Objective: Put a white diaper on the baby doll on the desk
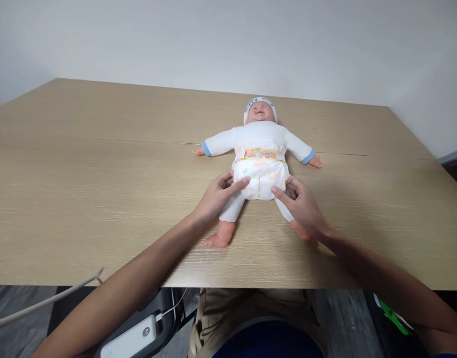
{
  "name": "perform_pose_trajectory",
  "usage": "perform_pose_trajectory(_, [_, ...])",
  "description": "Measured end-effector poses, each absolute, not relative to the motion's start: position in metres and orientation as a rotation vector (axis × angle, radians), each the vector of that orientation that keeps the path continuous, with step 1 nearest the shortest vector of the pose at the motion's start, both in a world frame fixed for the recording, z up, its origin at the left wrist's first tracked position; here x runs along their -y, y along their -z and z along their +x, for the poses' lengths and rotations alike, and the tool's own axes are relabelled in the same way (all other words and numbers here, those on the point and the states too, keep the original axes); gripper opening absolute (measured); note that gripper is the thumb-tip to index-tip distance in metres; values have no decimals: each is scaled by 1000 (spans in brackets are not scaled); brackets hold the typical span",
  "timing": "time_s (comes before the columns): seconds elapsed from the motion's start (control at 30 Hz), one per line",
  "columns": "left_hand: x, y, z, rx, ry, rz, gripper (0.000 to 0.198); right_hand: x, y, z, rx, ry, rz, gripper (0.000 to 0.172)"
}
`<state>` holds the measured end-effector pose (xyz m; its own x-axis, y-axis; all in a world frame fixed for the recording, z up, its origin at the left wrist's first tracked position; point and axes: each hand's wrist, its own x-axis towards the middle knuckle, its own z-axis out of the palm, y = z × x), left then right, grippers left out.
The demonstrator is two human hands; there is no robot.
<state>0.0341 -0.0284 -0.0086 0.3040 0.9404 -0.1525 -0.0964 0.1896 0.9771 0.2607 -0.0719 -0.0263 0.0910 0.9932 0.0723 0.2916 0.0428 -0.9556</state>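
Observation:
A baby doll (261, 132) in a white suit with blue cuffs and a printed white cap lies on its back, arms spread, feet toward me. Around its hips sits a white diaper (260, 176) with an orange printed band across the waist. My left hand (223, 191) pinches the diaper's edge at the leg on the left, thumb on the front and fingers curled behind. At the opposite leg, my right hand (301, 199) grips the other edge the same way. Its wrist partly covers the doll's foot on that side.
The doll lies on a wide wooden table (101, 199) with a seam across it and a pale wall behind. Below the front edge, a white power bank (133, 338) with a cable rests on a black surface. A pale cord (45, 301) rises at the left.

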Motion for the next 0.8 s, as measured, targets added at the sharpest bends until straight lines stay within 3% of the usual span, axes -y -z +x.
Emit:
perform_pose_trajectory(0.2, [28,10,28,-1076,-965,1265,38,76,26,267,1529,-594,-1538,32])
perform_pose_trajectory(0.37, [24,9,18,-1246,-936,1544,35,78,23,275,1600,-650,-1510,30])
perform_pose_trajectory(0.53, [20,11,2,-1281,-920,1671,36,98,15,297,1680,-831,-1539,44])
perform_pose_trajectory(0.6, [14,12,-8,-1295,-943,1756,36,100,14,310,1666,-847,-1564,41])
perform_pose_trajectory(0.73, [-23,15,-22,-1449,-1008,2154,38,66,18,344,1670,-292,-1559,31])
perform_pose_trajectory(0.8, [-52,16,-22,-1573,-958,2332,47,30,22,362,1716,-31,-1522,37])
